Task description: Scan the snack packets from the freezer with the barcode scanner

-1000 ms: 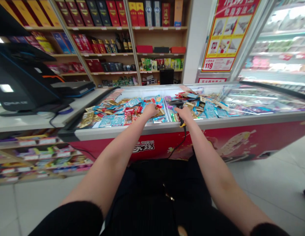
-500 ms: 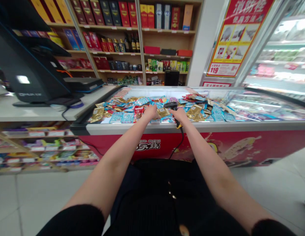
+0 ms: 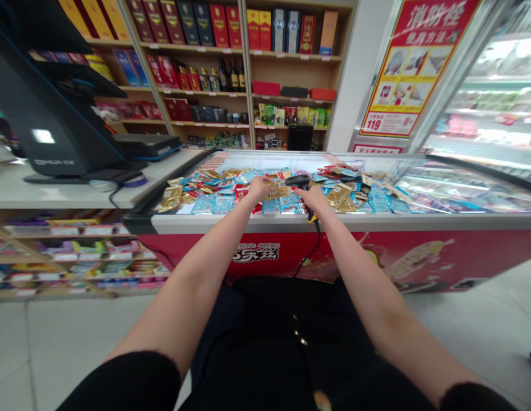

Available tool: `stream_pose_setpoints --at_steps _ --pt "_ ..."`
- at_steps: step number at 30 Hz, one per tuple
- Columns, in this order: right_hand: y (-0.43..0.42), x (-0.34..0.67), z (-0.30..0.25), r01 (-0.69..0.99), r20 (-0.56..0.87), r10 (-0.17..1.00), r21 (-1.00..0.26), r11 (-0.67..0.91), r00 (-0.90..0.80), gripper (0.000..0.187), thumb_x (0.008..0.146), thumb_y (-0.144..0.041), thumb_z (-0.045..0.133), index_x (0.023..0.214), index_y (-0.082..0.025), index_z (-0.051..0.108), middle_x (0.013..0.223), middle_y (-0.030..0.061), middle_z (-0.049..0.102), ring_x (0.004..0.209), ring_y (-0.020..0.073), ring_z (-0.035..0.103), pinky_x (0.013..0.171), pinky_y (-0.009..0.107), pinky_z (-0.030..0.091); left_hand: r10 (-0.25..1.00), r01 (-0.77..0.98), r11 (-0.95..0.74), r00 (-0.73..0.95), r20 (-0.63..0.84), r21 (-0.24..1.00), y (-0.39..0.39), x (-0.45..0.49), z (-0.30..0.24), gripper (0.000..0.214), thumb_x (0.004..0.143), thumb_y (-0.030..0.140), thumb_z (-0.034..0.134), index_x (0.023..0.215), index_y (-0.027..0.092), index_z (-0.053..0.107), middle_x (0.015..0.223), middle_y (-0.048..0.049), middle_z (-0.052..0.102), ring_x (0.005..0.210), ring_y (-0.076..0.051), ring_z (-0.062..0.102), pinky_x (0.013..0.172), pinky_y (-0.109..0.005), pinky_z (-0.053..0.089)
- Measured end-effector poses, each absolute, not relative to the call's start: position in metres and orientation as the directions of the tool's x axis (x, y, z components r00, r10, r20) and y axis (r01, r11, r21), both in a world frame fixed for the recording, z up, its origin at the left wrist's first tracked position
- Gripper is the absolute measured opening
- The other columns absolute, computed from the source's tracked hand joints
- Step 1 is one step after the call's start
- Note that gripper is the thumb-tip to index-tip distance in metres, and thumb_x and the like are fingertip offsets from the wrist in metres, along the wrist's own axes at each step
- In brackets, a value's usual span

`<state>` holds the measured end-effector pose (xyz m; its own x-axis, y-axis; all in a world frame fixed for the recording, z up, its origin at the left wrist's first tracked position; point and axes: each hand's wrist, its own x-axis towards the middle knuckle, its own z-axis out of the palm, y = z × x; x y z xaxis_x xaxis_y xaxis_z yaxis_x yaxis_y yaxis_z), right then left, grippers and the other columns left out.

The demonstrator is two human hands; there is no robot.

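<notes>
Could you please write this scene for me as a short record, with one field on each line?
Left hand: holds a gold packet near the pile
Right hand: grips a black handheld scanner, its head toward the gold packet
Cable: hangs from the scanner in front of the freezer
Freezer: red front, grey rim; blue, gold and red packets inside
Left of freezer: white counter with a black machine
Behind: wooden shelves with boxes and bottles
</notes>
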<state>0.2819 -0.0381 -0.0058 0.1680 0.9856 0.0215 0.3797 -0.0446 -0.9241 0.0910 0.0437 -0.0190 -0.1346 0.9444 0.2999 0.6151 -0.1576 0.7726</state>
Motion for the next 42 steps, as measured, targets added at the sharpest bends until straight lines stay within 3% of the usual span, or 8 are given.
stream_pose_setpoints --at_steps 9,14,23,42 --pt "-0.043 0.282 -0.003 0.380 0.019 0.988 -0.924 -0.040 0.150 0.028 0.094 -0.028 0.069 0.070 -0.018 0.058 0.057 0.0015 0.058 0.041 0.0119 0.051 0.041 0.023 0.043 0.942 0.519 -0.159 -0.174 0.286 0.840 0.050 0.089 -0.025 0.021 0.058 0.008 0.078 0.077 0.018 0.076 0.059 0.0007 0.064 0.073 -0.025 0.068 0.079 -0.036 0.056" --pt "-0.048 0.281 0.001 0.378 0.009 0.988 -0.925 -0.049 0.151 0.029 0.095 -0.028 0.067 0.069 -0.018 0.057 0.056 0.0013 0.057 0.041 0.0125 0.051 0.040 0.023 0.043 0.953 0.536 -0.115 -0.179 0.246 0.837 0.049 0.089 -0.024 0.026 0.060 0.012 0.076 0.086 0.015 0.078 0.069 -0.0005 0.070 0.083 -0.027 0.071 0.086 -0.039 0.057" --pt "-0.055 0.281 0.004 0.340 0.006 0.989 -0.939 -0.046 0.150 0.027 0.094 -0.024 0.067 0.070 -0.019 0.056 0.054 0.0000 0.055 0.040 0.0120 0.048 0.039 0.023 0.042 0.963 0.609 -0.086 -0.152 0.222 0.788 0.047 0.090 -0.022 0.038 0.070 0.013 0.076 0.108 0.013 0.081 0.091 -0.0054 0.078 0.088 -0.023 0.072 0.086 -0.032 0.057" --pt "-0.050 0.291 0.003 0.394 0.038 0.990 -0.919 -0.018 0.134 0.031 0.094 -0.027 0.066 0.066 -0.019 0.055 0.054 0.0021 0.057 0.042 0.0127 0.051 0.039 0.023 0.044 0.957 0.634 -0.074 -0.173 0.234 0.770 0.039 0.101 -0.012 0.032 0.071 0.012 0.077 0.103 0.016 0.082 0.068 0.0011 0.069 0.070 -0.017 0.064 0.074 -0.026 0.053"
